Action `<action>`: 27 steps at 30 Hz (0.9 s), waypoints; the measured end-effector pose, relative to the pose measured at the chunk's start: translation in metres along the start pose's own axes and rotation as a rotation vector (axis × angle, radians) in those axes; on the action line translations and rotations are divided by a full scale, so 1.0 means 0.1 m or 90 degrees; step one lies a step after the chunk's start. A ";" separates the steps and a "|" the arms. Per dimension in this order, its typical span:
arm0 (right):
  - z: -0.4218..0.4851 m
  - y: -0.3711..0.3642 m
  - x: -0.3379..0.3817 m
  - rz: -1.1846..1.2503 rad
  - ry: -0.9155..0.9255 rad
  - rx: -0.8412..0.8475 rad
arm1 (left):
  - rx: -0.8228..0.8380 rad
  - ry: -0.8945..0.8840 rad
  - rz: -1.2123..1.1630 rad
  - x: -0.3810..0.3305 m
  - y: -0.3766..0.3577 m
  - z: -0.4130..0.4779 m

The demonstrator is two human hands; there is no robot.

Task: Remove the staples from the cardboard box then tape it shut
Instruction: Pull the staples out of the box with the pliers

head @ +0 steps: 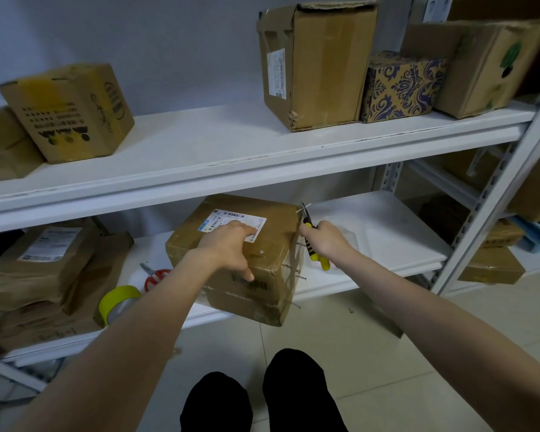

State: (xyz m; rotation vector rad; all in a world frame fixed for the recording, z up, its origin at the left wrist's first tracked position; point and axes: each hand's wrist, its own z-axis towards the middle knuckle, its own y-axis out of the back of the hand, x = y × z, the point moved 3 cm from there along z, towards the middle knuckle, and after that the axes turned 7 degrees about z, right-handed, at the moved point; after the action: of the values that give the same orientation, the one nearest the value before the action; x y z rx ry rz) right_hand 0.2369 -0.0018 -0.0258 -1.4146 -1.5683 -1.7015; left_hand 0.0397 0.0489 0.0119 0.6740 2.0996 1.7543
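A taped brown cardboard box (272, 254) with a white shipping label sits on the lower shelf (387, 238), its front corner overhanging the edge. My left hand (231, 247) rests flat on its top, thumb down the front face. Several metal pins (293, 269) stick out of the box's right side. My right hand (326, 240) grips yellow-and-black pliers (312, 241) just right of the box. The plier jaws (304, 210) hold a thin metal pin near the box's upper right corner.
A yellow-rimmed tape roll (119, 302) and red-handled scissors (155, 275) lie on the lower shelf left of the box, beside stacked brown parcels (38, 269). The upper shelf (231, 157) carries several cardboard boxes. Tiled floor (371, 338) and my dark-clad knees are below.
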 end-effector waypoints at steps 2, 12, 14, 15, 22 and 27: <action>-0.01 -0.01 -0.02 -0.043 0.023 -0.016 | -0.003 0.003 -0.001 -0.02 -0.01 0.01; 0.13 0.43 -0.28 -0.083 -0.006 -0.090 | -0.031 0.028 0.018 -0.16 -0.01 0.07; 0.19 0.50 -0.47 -0.152 -0.046 -0.076 | -0.045 0.041 0.028 -0.22 -0.02 0.09; 0.21 0.52 -0.58 -0.195 -0.072 -0.061 | -0.049 0.049 0.034 -0.25 -0.02 0.10; 0.32 0.49 -1.03 -0.360 -0.186 0.038 | -0.064 0.103 0.070 -0.47 -0.01 0.20; 0.31 0.45 -0.94 -0.371 -0.166 0.021 | -0.060 0.118 0.074 -0.51 -0.01 0.25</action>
State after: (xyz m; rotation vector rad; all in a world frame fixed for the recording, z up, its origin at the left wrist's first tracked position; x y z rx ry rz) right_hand 0.3232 -0.0157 -0.0910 -1.2789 -2.3158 -1.8289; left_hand 0.0951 0.0416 0.0039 0.6398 2.1169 2.0368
